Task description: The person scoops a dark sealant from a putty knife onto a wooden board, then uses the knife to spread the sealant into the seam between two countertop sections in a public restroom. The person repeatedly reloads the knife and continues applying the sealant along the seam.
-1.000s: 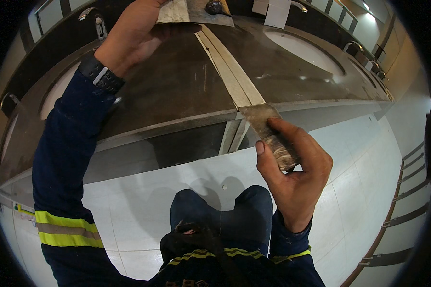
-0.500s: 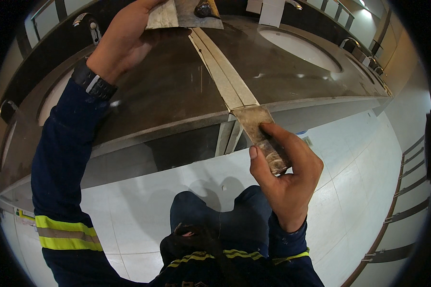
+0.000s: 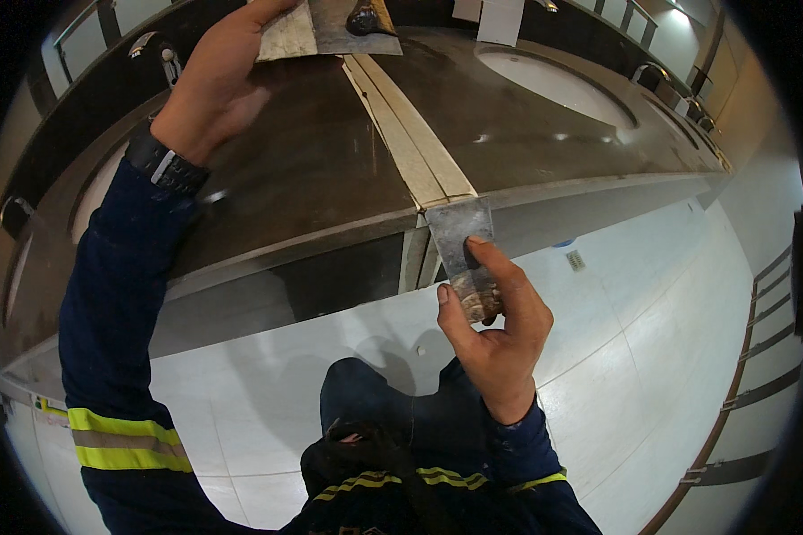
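My right hand pinches a flat metal scraper blade between thumb and fingers. Its far edge is at the counter's front edge, by the end of two strips of masking tape. A narrow dark seam runs between the strips across the dark stone countertop. At the upper left my left hand grips a flat board, partly pale and partly grey, that carries a dark glossy lump of paste. Most of that hand's fingers are hidden behind the board or cut off by the top of the view.
Oval white sinks are set in the counter, one on the right. Faucets stand along the back. A white box-like thing is at the back. Below are the white tiled floor and a small floor drain.
My right hand and the scraper have shifted left, and the blade has turned more upright, showing a greyer face. My left hand and the board have moved slightly left in the view.
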A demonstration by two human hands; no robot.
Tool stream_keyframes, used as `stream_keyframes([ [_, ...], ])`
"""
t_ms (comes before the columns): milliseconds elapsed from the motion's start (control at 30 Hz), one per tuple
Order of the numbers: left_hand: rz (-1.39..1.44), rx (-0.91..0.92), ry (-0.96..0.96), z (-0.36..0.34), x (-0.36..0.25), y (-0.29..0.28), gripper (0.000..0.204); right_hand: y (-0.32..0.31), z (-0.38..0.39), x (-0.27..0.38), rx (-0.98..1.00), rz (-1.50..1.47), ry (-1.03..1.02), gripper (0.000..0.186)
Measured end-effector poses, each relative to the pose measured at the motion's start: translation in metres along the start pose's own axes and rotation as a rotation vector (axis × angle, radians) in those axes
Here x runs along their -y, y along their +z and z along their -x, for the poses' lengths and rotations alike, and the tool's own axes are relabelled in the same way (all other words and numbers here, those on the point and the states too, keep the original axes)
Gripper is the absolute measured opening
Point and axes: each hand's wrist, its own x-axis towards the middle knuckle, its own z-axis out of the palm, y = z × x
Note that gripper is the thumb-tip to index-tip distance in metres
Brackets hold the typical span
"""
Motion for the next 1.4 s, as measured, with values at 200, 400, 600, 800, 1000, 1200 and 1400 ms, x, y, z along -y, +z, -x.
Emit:
stream_keyframes([
  [200, -0.004, 0.017, 0.008, -0.001, -0.001, -0.004, 0.032, 0.016, 0.003, -0.010, -0.099, -0.053, -0.030, 0.048],
  [400, 0.028, 0.078, 0.000, -0.007, 0.002, -0.012, 0.032, 0.028, 0.013, -0.023, -0.109, -0.047, -0.029, 0.050],
  [600, -0.013, 0.023, -0.007, -0.001, -0.002, -0.003, 0.033, 0.030, 0.020, -0.026, -0.101, -0.041, -0.028, 0.052],
  [800, 0.018, 0.050, 0.008, -0.003, -0.002, -0.005, 0.032, 0.024, 0.026, -0.023, -0.107, -0.040, -0.066, 0.053],
  [1000, 0.008, 0.029, 0.025, -0.003, -0.003, -0.004, 0.031, 0.035, 0.026, -0.034, -0.175, -0.106, -0.141, 0.054],
  [1200, -0.058, -0.022, 0.017, 0.001, -0.004, -0.002, 0.032, 0.047, 0.019, -0.038, -0.229, -0.113, -0.191, 0.056],
  [1400, -0.011, 0.057, 0.031, 0.001, -0.004, 0.001, 0.035, 0.050, 0.025, -0.041, -0.164, -0.056, -0.129, 0.056],
])
